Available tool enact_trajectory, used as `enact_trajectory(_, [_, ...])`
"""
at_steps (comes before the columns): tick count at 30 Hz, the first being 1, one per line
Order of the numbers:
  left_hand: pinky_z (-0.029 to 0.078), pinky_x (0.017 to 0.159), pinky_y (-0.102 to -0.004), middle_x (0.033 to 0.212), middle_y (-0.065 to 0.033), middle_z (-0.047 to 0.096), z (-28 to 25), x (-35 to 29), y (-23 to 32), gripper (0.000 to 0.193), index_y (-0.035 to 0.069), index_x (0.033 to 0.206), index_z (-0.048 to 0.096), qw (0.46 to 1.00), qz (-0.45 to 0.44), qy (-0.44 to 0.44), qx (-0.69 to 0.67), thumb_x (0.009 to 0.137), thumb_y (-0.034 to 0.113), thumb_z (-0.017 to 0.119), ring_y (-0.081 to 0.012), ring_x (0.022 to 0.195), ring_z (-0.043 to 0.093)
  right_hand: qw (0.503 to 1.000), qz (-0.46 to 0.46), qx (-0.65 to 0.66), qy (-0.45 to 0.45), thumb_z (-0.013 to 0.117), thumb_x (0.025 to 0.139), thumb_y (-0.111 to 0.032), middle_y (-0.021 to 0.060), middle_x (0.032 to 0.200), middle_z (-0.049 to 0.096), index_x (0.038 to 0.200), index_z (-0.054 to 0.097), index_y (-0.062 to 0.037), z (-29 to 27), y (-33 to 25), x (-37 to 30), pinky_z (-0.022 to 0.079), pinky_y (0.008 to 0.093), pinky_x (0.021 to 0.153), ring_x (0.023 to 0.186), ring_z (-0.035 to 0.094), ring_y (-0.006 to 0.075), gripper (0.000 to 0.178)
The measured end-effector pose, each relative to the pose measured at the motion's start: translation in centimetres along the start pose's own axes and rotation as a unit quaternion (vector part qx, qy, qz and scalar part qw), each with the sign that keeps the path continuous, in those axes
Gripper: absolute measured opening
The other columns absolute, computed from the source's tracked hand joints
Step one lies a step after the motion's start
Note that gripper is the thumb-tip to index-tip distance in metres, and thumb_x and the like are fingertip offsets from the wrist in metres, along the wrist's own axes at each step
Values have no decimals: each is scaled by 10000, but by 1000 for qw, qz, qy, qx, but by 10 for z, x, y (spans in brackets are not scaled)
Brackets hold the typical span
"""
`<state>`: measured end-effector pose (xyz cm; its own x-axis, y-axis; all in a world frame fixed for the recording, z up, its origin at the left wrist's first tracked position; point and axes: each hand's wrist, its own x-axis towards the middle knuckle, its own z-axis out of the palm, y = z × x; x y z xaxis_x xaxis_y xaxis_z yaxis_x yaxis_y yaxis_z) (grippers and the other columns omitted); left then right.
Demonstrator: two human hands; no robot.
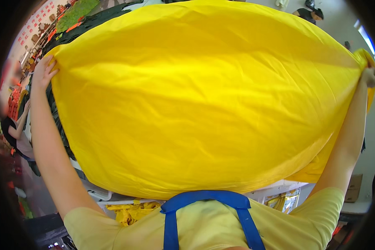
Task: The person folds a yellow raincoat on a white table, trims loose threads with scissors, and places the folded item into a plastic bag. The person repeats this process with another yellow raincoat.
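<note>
A large sheet of bright yellow fabric [204,100] is stretched wide between my raised arms and fills most of the view. My left hand [44,71] grips its upper left edge, with fingers closed over the cloth. At the far right, my right hand [368,77] is closed on a bunched part of the same fabric, and some of it hangs past the wrist. The cloth bellies down toward my chest, with soft creases running across it. It covers most of the surface beneath.
Dark green garments [100,23] lie beyond the cloth at upper left. Below it are crumpled yellow pieces [133,211] and a white bin edge [98,191]. A person [18,133] stands at far left, another [309,16] at upper right. Cardboard boxes [353,189] stand at right.
</note>
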<state>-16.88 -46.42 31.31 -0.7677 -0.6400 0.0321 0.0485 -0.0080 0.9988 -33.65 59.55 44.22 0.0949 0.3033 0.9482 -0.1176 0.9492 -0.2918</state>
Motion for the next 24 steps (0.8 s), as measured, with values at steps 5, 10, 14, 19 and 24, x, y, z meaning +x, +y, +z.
enact_trajectory(5, [276,1064,-418,1422,-149,378,112,66,-107,831,44,1449,189,990,-21,-58,125,836,383,635,-258,1326,336,901,245,210,-290,444,963,-292,178,1159,567,1180,501,-10,156,-17,-171,459,376,894,1069,570,306,361])
enact_trajectory(10, [273,1064,-352,1478,-175,277,132,28,-221,839,51,1473,90,938,13,-88,335,878,358,595,-273,1337,320,773,324,227,-496,392,990,-270,117,1358,434,1376,362,-38,64,-79,-328,474,347,885,1114,566,248,451])
enact_trajectory(14, [276,1074,-376,1466,-193,291,-25,-84,-294,888,62,1471,120,858,-132,11,496,840,413,637,-320,1347,295,717,394,131,-560,454,963,-326,87,1304,506,1301,477,-43,-113,-85,-396,422,272,891,1124,522,186,441])
enact_trajectory(19, [288,1052,-413,1429,-145,369,-118,-248,-318,810,70,1455,212,809,-437,94,382,849,413,625,-285,1304,358,763,336,-153,-531,395,996,-322,214,1161,574,1205,516,64,-355,-47,-447,445,363,866,1000,555,296,455])
enact_trajectory(24, [369,868,-348,1163,-36,578,-177,-313,-328,398,110,1210,554,864,-435,16,253,874,316,609,-169,1085,500,645,594,-157,-454,601,880,-336,16,759,501,1132,508,-37,-439,-124,-485,204,218,337,408,290,61,403])
